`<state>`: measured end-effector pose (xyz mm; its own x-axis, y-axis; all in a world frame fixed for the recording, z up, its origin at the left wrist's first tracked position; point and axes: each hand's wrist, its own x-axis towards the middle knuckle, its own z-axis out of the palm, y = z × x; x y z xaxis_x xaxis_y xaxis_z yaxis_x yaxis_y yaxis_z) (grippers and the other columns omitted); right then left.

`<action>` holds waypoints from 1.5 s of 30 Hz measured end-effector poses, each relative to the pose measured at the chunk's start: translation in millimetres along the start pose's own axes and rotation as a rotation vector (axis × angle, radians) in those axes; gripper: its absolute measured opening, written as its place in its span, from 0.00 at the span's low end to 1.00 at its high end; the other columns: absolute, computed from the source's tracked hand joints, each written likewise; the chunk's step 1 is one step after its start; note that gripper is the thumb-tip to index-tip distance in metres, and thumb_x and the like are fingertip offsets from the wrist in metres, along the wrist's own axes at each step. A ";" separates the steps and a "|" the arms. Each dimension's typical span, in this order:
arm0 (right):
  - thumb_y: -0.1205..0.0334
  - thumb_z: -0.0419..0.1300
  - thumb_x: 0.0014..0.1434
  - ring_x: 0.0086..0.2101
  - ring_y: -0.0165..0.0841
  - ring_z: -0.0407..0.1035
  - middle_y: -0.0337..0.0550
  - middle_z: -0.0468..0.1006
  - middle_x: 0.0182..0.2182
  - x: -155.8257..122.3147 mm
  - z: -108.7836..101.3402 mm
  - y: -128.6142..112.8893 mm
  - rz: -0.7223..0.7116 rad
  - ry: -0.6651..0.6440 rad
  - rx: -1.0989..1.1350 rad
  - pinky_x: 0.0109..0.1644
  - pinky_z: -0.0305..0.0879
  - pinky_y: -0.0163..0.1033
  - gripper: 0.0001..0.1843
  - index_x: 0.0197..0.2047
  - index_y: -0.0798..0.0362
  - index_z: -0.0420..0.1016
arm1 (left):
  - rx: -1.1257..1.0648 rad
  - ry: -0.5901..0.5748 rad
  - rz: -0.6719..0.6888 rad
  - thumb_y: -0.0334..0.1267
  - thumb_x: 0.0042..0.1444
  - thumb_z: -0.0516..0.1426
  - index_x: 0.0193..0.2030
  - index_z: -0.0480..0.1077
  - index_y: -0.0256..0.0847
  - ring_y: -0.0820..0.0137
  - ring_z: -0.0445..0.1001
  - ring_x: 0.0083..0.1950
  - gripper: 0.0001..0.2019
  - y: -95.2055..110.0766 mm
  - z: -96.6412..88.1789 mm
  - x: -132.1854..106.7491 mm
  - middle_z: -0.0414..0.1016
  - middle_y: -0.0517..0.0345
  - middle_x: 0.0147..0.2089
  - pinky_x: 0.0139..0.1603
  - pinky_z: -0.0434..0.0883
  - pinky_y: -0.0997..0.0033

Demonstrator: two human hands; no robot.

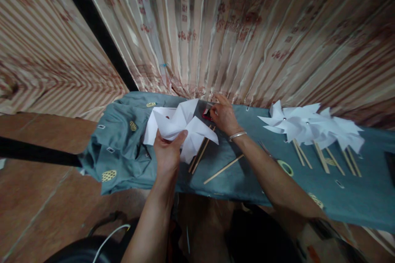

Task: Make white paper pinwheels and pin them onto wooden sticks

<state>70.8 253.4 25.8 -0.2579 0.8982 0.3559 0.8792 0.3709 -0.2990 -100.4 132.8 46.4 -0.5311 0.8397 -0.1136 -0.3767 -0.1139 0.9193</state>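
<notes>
My left hand (169, 150) pinches a white paper pinwheel (182, 121) near its centre, thumb on top, its folded blades fanning out above the table. Beyond it and to the right, my right hand (224, 114) wears a bracelet at the wrist and reaches to a small red box (207, 113). The fingers are bent at the box; whether they hold anything from it is hidden. Wooden sticks (200, 155) lie partly under the pinwheel. One more wooden stick (222, 169) lies by itself below my right forearm.
On the right lie several pinwheels (308, 123) with sticks attached. A roll of tape (285, 168) and scissors (265, 148) sit beside my right forearm. A blue-green cloth (253, 189) covers the table. A patterned curtain (197, 41) hangs behind, and a black pole (98, 28) slants at left.
</notes>
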 end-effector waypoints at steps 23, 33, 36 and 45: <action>0.62 0.53 0.62 0.62 0.45 0.62 0.57 0.73 0.58 -198.7 -53.9 66.3 0.238 0.182 0.042 0.65 0.59 0.60 0.10 0.36 0.53 0.76 | 0.178 -0.162 -0.043 0.35 0.31 0.70 0.48 0.73 0.35 0.69 0.76 0.35 0.31 -36.3 40.3 -34.8 0.79 0.58 0.36 0.39 0.73 0.70; 0.61 0.52 0.66 0.62 0.42 0.62 0.56 0.74 0.57 -206.3 -61.4 64.7 0.187 0.084 0.084 0.66 0.60 0.53 0.13 0.40 0.55 0.78 | 0.226 -0.213 -0.024 0.35 0.33 0.69 0.44 0.74 0.37 0.72 0.74 0.33 0.27 -49.2 53.7 -40.6 0.77 0.61 0.35 0.38 0.72 0.72; 0.60 0.55 0.64 0.60 0.41 0.65 0.53 0.74 0.57 -204.5 -58.8 68.6 0.296 0.116 0.177 0.65 0.60 0.53 0.10 0.37 0.52 0.78 | 0.245 -0.225 -0.023 0.36 0.33 0.69 0.43 0.73 0.37 0.71 0.74 0.33 0.25 -53.1 54.6 -41.0 0.77 0.61 0.35 0.38 0.72 0.71; 0.62 0.57 0.60 0.61 0.44 0.64 0.54 0.72 0.59 -203.6 -52.6 74.7 0.355 0.124 0.216 0.65 0.59 0.55 0.09 0.37 0.52 0.79 | 0.233 -0.258 -0.043 0.35 0.34 0.69 0.43 0.73 0.37 0.71 0.74 0.34 0.24 -55.3 57.8 -45.1 0.77 0.62 0.33 0.39 0.71 0.71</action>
<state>210.0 85.8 -22.4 0.1069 0.9487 0.2976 0.7972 0.0970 -0.5959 -11.8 131.8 22.5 -0.2977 0.9511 -0.0821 -0.1955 0.0234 0.9804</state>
